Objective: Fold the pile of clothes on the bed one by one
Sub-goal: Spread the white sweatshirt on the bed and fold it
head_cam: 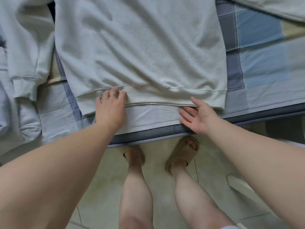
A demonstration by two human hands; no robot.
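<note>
A pale grey sweatshirt [138,47] lies spread flat on the bed, its ribbed hem toward me. My left hand [112,106], wearing a ring, lies palm down on the hem's left part with fingers curled over the band. My right hand [198,116] is open, palm up, fingertips at the hem's lower edge near its right part, slipping just under the fabric. One sleeve [26,52] of the sweatshirt lies folded down at the left, cuff toward me.
The bed has a blue and grey checked sheet [257,63]; its edge [148,138] runs just before my legs. More pale fabric [272,7] lies at the top right, bedding bunches at the far left [19,123]. Tiled floor and my sandalled feet are below.
</note>
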